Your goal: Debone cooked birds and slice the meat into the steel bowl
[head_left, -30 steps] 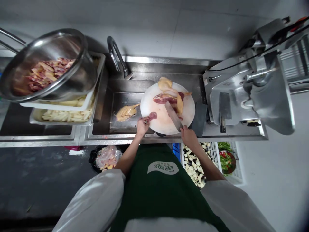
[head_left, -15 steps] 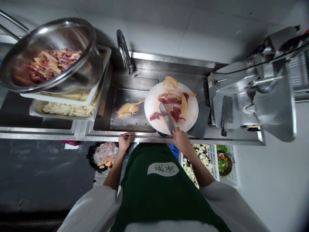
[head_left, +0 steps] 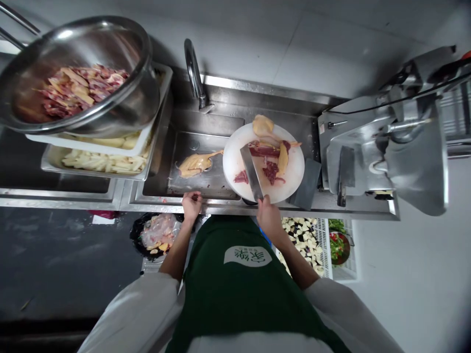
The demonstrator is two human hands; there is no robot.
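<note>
My right hand (head_left: pixel 268 215) grips the handle of a cleaver (head_left: pixel 251 171). Its broad blade lies over the left part of a round white cutting board (head_left: pixel 232 147), among pieces of raw poultry. Dark red meat (head_left: pixel 271 171) and a strip of yellow skin (head_left: pixel 283 159) are to the right of the blade; a small red scrap (head_left: pixel 241 177) is to its left. My left hand (head_left: pixel 192 205) is closed at the sink's front edge, fingertips pinched, and what they hold, if anything, is hidden. Beyond it a plucked, yellow-skinned bird (head_left: pixel 195 165) lies in the sink (head_left: pixel 176 189).
A steel bowl of cut meat (head_left: pixel 142 105) rests on stacked trays of pale strips (head_left: pixel 106 163) at left. The faucet (head_left: pixel 195 73) rises behind the sink. A second cleaver (head_left: pixel 346 171) lies right, beside a metal machine (head_left: pixel 415 147). A black-lined scrap bin (head_left: pixel 138 240) sits below.
The cleaver blade has shifted left on the board, away from the dark meat, and my right hand has moved slightly left. My left hand stays near the sink edge. The view has shifted a little.
</note>
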